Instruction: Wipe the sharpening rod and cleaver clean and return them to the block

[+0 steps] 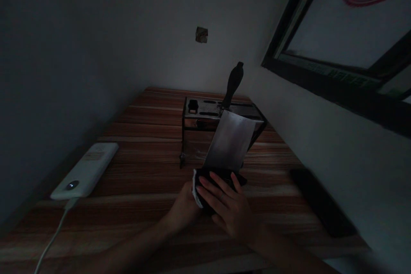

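Observation:
A cleaver with a broad metal blade (pixel 230 141) points away from me, tilted up to the right. A dark cloth (pixel 205 175) with a white edge covers its near part, so the handle is hidden. My left hand (pixel 186 205) grips from below, its fingers mostly behind the cloth. Pressed flat together over the cloth, the fingers of my right hand (pixel 226 203) hold it against the cleaver. Just beyond the blade stands a metal knife rack (pixel 208 109), with a black-handled tool (pixel 234 81) upright in its top.
On the left of the wood-grain table (pixel 147 154) lies a white power bank (pixel 86 171) with a cable (pixel 53 239). A long dark flat object (pixel 321 201) lies near the right edge. Walls close in on both sides, and a dark frame (pixel 327 77) hangs at right.

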`<control>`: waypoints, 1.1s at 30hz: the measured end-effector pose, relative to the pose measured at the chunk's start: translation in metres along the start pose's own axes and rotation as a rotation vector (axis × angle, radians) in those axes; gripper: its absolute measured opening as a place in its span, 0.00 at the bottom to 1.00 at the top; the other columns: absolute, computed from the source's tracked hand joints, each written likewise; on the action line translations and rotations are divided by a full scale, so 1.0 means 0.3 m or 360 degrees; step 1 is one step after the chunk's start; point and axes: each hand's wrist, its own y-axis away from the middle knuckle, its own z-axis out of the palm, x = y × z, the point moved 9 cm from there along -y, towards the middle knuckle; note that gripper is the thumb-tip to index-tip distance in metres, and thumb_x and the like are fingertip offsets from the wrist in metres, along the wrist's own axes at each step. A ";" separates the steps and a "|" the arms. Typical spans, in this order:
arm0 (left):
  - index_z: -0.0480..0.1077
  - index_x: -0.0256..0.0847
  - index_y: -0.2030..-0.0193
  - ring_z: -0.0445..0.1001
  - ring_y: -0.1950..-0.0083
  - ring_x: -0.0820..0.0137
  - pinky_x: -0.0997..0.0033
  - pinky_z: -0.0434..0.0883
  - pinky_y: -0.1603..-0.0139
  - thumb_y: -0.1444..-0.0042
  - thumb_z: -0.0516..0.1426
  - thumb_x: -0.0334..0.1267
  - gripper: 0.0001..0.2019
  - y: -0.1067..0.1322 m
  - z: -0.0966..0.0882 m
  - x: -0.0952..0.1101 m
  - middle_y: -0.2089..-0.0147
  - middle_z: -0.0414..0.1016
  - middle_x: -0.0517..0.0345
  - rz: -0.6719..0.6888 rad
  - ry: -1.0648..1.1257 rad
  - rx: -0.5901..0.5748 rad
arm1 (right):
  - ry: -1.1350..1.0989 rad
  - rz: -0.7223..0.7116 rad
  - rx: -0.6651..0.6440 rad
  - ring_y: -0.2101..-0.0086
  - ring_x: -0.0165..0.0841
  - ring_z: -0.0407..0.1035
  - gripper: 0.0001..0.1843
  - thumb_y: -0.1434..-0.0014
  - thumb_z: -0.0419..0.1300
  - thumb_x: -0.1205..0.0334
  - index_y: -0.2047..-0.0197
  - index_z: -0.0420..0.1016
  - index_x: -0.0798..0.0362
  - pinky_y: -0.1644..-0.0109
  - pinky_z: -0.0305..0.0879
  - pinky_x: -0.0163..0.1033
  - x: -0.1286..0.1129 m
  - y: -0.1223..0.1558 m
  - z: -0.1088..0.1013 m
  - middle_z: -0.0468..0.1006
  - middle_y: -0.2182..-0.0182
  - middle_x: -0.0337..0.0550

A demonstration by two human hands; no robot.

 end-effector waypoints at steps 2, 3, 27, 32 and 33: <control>0.74 0.34 0.61 0.74 0.63 0.64 0.68 0.72 0.60 0.51 0.54 0.38 0.13 -0.001 0.001 0.004 0.63 0.79 0.51 0.0012 -0.0008 -0.0011 | 0.0012 0.0004 0.0008 0.35 0.34 0.38 0.25 0.34 0.41 0.55 0.36 0.54 0.53 0.34 0.19 0.49 0.001 -0.005 -0.004 0.60 0.38 0.37; 0.74 0.34 0.62 0.74 0.64 0.65 0.69 0.72 0.61 0.52 0.54 0.37 0.12 -0.002 0.001 0.005 0.64 0.78 0.52 0.0018 -0.0006 -0.0007 | 0.0020 0.0008 0.0013 0.35 0.33 0.38 0.25 0.34 0.41 0.55 0.36 0.54 0.53 0.34 0.19 0.49 0.003 -0.009 -0.005 0.60 0.38 0.36; 0.62 0.38 0.75 0.51 0.77 0.78 0.79 0.55 0.78 0.56 0.55 0.36 0.05 -0.004 -0.010 -0.047 0.78 0.56 0.66 -0.0233 -0.0015 0.0161 | 0.0020 0.0210 0.0170 0.36 0.35 0.45 0.23 0.36 0.45 0.62 0.38 0.58 0.50 0.33 0.26 0.50 0.176 -0.105 -0.117 0.63 0.40 0.42; 0.62 0.38 0.75 0.51 0.76 0.77 0.78 0.54 0.78 0.54 0.55 0.40 0.08 -0.002 -0.005 -0.047 0.78 0.56 0.65 -0.0280 -0.0015 0.0142 | 0.0005 0.0225 0.0150 0.36 0.37 0.43 0.24 0.35 0.44 0.61 0.37 0.56 0.51 0.34 0.26 0.54 0.223 -0.129 -0.142 0.60 0.38 0.43; 0.63 0.38 0.74 0.51 0.76 0.77 0.78 0.55 0.77 0.54 0.55 0.41 0.08 -0.003 -0.005 -0.046 0.77 0.56 0.65 -0.0286 -0.0015 0.0138 | 0.0002 0.0234 0.0153 0.36 0.37 0.43 0.24 0.35 0.44 0.61 0.37 0.55 0.51 0.34 0.26 0.55 0.232 -0.134 -0.146 0.60 0.38 0.43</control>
